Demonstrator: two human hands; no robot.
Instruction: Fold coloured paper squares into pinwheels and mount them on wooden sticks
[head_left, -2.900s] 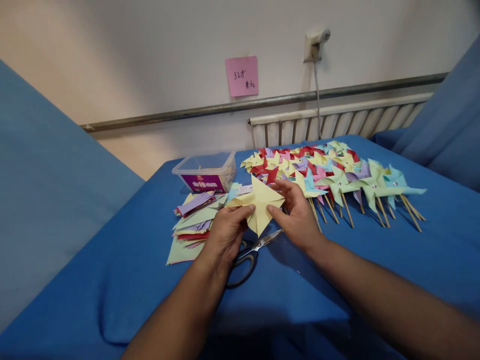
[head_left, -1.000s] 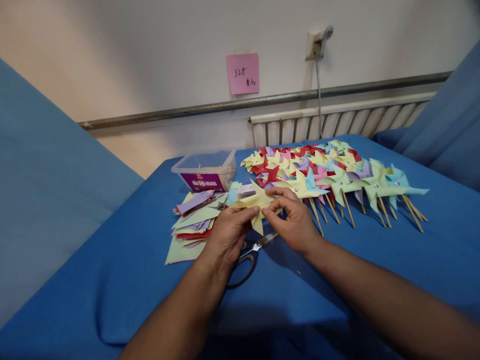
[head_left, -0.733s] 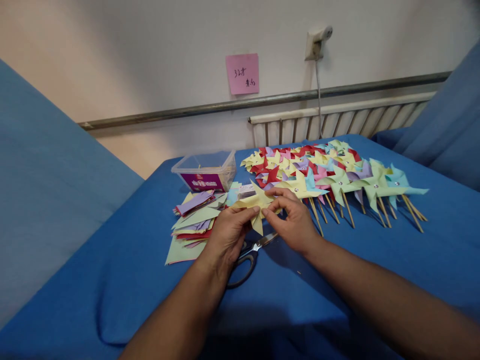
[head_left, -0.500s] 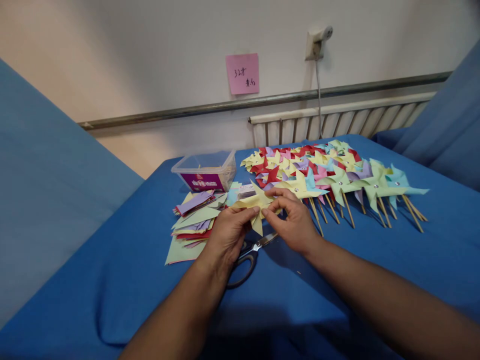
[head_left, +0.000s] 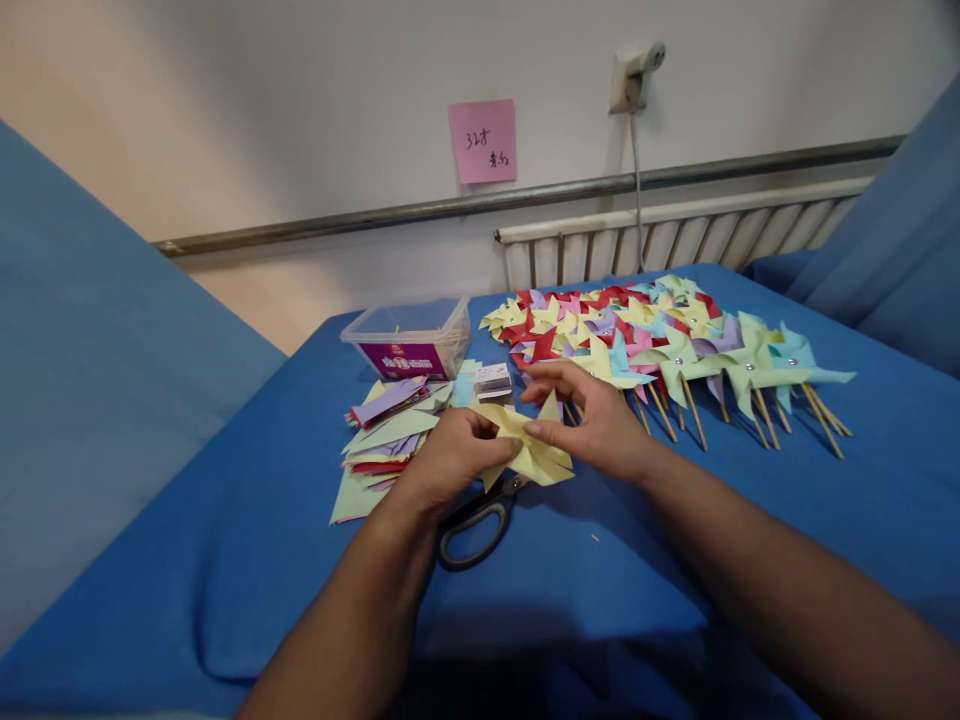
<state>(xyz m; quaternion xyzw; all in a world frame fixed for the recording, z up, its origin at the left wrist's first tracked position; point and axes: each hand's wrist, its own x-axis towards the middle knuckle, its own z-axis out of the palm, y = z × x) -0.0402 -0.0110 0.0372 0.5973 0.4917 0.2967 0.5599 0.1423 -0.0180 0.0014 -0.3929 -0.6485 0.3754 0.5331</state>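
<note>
My left hand (head_left: 459,455) is closed, with thumb and fingers pinching a yellow paper pinwheel (head_left: 541,462) near its middle. The pinwheel is tilted, its pointed blades spreading to the right. At its upper right, the thumb of my right hand (head_left: 589,420) touches the paper while the other fingers are held apart above it. A pair of scissors (head_left: 480,535) with dark handles lies just below, its blades mostly hidden under the pinwheel. Behind my hands is a small box (head_left: 493,380).
Stacked coloured paper (head_left: 390,440) lies to the left, before a clear plastic tub (head_left: 405,345) of thin sticks. Finished pinwheels (head_left: 679,350) on sticks cover the back right of the blue-covered table (head_left: 262,560). A radiator (head_left: 675,235) stands behind.
The yellow pinwheel has turned and come slightly lower and nearer. My right hand has loosened from a pinch at its middle, its fingers spreading apart.
</note>
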